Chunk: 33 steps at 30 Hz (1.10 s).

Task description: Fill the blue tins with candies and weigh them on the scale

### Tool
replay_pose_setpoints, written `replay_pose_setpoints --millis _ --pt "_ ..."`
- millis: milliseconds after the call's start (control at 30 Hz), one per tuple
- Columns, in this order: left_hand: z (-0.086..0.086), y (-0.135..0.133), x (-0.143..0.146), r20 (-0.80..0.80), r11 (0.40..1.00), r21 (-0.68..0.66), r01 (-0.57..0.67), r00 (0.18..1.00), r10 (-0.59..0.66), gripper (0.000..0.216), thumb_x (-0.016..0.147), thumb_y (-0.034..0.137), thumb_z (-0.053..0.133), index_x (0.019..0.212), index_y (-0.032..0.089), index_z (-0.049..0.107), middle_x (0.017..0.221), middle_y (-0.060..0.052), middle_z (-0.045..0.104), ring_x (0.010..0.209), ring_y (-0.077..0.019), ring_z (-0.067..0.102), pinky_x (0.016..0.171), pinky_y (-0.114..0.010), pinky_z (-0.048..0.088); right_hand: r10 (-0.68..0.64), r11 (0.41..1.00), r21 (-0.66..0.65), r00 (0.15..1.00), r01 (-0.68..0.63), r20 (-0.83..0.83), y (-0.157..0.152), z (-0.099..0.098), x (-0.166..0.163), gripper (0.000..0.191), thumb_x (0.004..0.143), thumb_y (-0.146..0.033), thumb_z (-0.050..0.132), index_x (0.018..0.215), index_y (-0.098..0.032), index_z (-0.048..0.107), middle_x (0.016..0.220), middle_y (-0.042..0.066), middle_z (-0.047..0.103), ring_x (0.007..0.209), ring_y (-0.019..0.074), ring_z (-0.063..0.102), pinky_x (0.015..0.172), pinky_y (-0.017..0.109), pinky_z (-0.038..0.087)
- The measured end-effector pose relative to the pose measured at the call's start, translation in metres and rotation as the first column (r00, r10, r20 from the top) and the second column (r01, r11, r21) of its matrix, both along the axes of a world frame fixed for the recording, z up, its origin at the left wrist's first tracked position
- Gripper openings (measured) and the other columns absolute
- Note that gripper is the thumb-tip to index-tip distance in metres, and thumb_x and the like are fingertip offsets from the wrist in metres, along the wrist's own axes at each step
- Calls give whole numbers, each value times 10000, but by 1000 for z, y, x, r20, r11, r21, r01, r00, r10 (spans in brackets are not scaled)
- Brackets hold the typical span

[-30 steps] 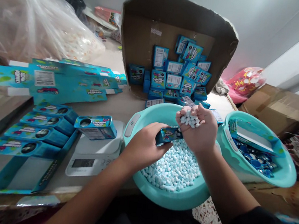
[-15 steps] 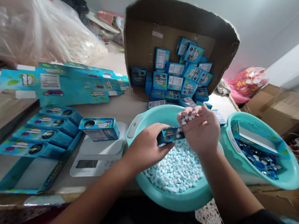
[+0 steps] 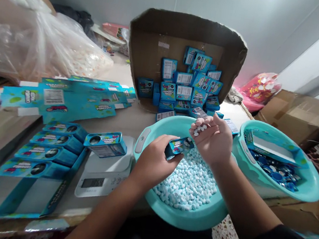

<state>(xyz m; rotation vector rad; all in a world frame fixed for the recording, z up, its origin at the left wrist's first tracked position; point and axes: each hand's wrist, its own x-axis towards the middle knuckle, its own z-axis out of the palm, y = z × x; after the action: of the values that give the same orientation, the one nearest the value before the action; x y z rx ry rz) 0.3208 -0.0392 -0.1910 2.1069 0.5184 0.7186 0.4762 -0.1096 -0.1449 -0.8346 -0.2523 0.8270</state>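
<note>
My left hand (image 3: pixel 156 158) grips a small blue candy box (image 3: pixel 178 146), tilted over the turquoise basin (image 3: pixel 184 219). White candies show at the box's round opening. My right hand (image 3: pixel 213 142) is cupped palm up just beside it, with several white candies (image 3: pixel 199 129) resting on the curled fingers. Below both hands, pale blue and white candies (image 3: pixel 185 187) fill the bottom of the basin. To the left, a white digital scale (image 3: pixel 104 173) bears another blue box (image 3: pixel 106 144), its round hole facing up.
A blue tray (image 3: pixel 24 199) at left holds several boxes with round holes. Flat printed cartons (image 3: pixel 76 99) lie behind it. A cardboard box (image 3: pixel 145 51) full of blue boxes stands at the back. On the right, a second turquoise basin (image 3: pixel 312 186) contains blue lids.
The candies at the candy box's opening have dropped lower into it, and my right hand has drawn slightly away from the box. The whole view has shifted a little.
</note>
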Motion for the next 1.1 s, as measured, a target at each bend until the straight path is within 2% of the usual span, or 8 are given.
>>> replay_pose_setpoints --millis 200,433,533,600,667,867,1000,1100 --pt "1 0 0 0 1000 -23 0 1000 0 330 828 230 719 1149 204 646 1110 -57 705 1065 -235 654 965 -384 523 -96 995 -17 991 95 -91 4 -2 3 317 927 -291 527 627 -196 561 618 6 582 641 126 605 658 246 554" --pt "1 0 -1 46 998 -61 -6 999 9 326 823 235 724 1142 223 656 1121 -59 706 1068 -241 662 974 -402 532 -87 992 -109 983 70 -164 5 -3 6 228 874 -284 580 665 -213 520 609 6 593 601 138 600 593 241 549" --pt "-1 2 -2 119 970 -238 -45 990 75 382 805 315 764 1156 217 650 1094 -62 715 1015 -241 691 926 -391 570 -92 986 -158 975 60 -202 5 -3 8 229 895 -271 546 675 -212 518 598 8 587 571 132 590 566 228 536" --pt "-3 3 -2 181 918 -392 -61 973 142 433 790 364 779 1162 203 630 1060 -60 721 973 -230 706 879 -365 592 -102 980 -191 967 57 -232 6 -3 9 248 920 -262 506 679 -209 519 587 13 587 557 126 581 548 219 526" --pt "-4 3 -2 221 882 -466 -69 956 192 448 789 380 778 1160 191 611 1047 -57 721 966 -221 709 869 -349 597 -96 977 -207 967 47 -237 6 -5 11 246 929 -269 506 690 -211 520 588 13 595 552 129 578 536 227 522" --pt "-4 3 -3 197 914 -392 -103 961 193 442 793 347 785 1177 204 618 1107 -64 707 1017 -225 695 916 -354 578 19 990 -136 990 -38 -139 5 -16 16 231 864 -328 667 726 -227 511 615 -12 617 555 144 591 544 256 527" --pt "-2 4 -4 254 880 -474 -45 949 185 409 791 304 762 1153 204 598 1063 -49 711 992 -210 699 902 -343 587 -21 983 -183 982 -15 -190 5 -11 12 199 906 -267 572 718 -210 538 596 -4 624 544 134 592 542 234 519" --pt "0 3 -6 300 860 -507 45 945 127 422 779 281 755 1159 214 585 1058 -37 711 977 -200 701 874 -330 595 -17 974 -224 978 -30 -206 5 -5 8 257 948 -258 494 707 -194 554 587 5 624 536 122 589 531 215 507"
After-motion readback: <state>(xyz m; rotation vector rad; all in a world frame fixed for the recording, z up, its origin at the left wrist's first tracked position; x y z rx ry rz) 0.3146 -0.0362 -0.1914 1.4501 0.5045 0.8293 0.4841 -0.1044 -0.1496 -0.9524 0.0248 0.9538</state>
